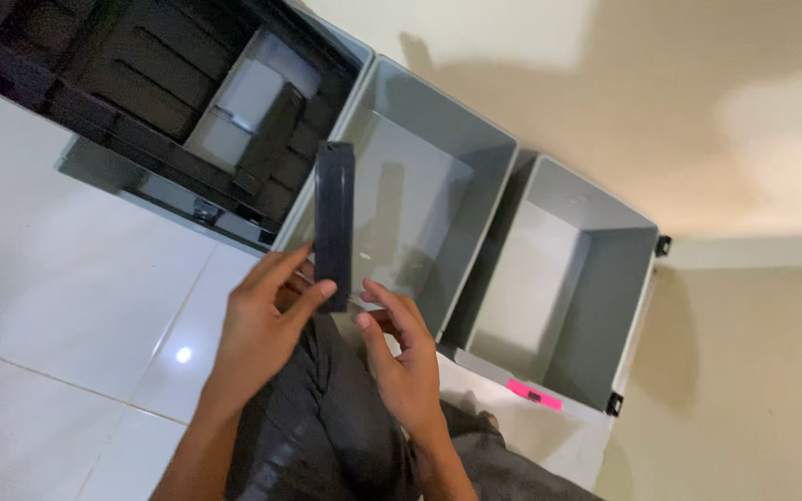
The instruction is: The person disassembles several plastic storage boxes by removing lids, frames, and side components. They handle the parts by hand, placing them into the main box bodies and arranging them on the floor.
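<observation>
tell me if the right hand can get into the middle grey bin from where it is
Probably yes: the right hand is open and empty beside the middle grey bin, whose top is open; only the dark flat piece in the left hand stands nearby.

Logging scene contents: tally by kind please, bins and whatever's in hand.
Grey bins, nothing visible inside: 2
Grey bin filled with dark flat pieces: 1
Dark flat rectangular piece held upright in the left hand: 1
Total: 4
The right hand is beside the piece, not clearly gripping it.
</observation>
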